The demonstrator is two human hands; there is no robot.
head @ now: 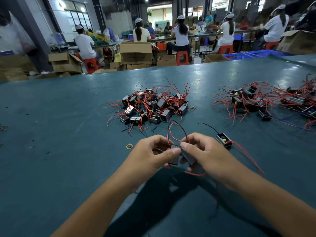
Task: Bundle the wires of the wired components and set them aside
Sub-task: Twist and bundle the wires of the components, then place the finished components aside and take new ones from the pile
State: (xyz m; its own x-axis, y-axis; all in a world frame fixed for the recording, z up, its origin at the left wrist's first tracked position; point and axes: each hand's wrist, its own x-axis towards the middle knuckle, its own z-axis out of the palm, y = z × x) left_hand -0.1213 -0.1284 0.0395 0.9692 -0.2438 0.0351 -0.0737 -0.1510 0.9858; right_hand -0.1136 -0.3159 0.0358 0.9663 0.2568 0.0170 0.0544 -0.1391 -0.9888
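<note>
Both the left hand (154, 152) and the right hand (199, 151) pinch small dark box-shaped components (177, 153) just above the teal desk (59, 134), red and black wires (177, 130) looping up unbundled. By my judgement most work remains: a tangled central pile (150, 106) waits, and a yellow rubber band (129, 146) lies unused beside the left hand.

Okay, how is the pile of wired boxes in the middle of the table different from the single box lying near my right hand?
The middle pile is many black boxes heaped on each other, red wires tangled; the single box lies alone, its red wires trailing free toward the near right. The pile sits farther out, beyond both hands; the single box lies just beyond the right hand. Both are unbundled, untouched, and on the green table.
</note>
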